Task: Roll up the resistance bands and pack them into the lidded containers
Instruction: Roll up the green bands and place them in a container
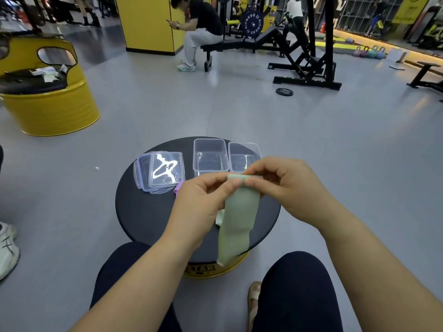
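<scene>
Left hand [201, 200] and right hand [282, 185] pinch the green resistance band [237, 224] at its top edge. Looks limp, light, stretchy; best held by that folded end.

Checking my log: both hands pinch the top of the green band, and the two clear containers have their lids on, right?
No. The head view shows the left container and right container open; their lids lie stacked on the table left of them. The left hand and right hand do pinch the top of the green band.
</scene>
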A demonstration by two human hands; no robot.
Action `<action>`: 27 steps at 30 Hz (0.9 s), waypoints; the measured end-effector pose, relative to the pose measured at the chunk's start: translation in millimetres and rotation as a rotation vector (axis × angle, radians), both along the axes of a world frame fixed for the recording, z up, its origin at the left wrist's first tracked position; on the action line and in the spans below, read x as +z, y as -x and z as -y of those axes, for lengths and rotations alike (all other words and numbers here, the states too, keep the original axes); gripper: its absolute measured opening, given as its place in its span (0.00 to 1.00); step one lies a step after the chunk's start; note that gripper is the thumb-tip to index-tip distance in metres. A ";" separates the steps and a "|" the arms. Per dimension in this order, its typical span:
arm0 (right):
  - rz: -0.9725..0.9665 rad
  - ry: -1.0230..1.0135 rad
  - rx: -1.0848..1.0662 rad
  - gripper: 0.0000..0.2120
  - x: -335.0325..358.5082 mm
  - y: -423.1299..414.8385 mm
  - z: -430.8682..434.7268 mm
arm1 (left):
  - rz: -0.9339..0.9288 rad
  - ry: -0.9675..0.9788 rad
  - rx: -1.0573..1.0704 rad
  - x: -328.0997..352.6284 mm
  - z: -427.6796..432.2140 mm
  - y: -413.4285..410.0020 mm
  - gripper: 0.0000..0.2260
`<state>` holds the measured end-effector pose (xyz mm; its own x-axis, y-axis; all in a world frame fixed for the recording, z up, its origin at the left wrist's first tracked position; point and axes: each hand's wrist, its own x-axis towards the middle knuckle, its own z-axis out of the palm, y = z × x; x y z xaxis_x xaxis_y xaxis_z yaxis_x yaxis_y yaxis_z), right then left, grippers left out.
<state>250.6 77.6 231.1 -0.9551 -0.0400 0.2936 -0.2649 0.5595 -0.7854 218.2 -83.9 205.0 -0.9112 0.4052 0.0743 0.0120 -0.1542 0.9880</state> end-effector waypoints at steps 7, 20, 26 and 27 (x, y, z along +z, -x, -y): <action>0.018 0.244 -0.078 0.12 -7.9 -2.9 7.5 | -0.028 -0.047 0.055 8.3 -0.4 5.3 0.06; 0.077 0.623 -0.043 0.09 -9.6 -8.4 9.0 | -0.061 -0.050 -0.073 17.6 7.6 7.7 0.09; 0.099 0.616 -0.008 0.09 -10.7 -10.9 7.5 | -0.083 -0.052 -0.050 15.0 7.0 5.4 0.10; 0.101 0.597 -0.015 0.09 -10.3 -11.3 7.8 | -0.091 -0.044 -0.043 14.7 7.0 4.9 0.10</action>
<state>261.9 69.8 220.8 -0.9786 0.1179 0.1687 -0.1679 0.0171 -0.9857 213.4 -90.9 219.6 -0.8818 0.4382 0.1744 0.0935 -0.2001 0.9753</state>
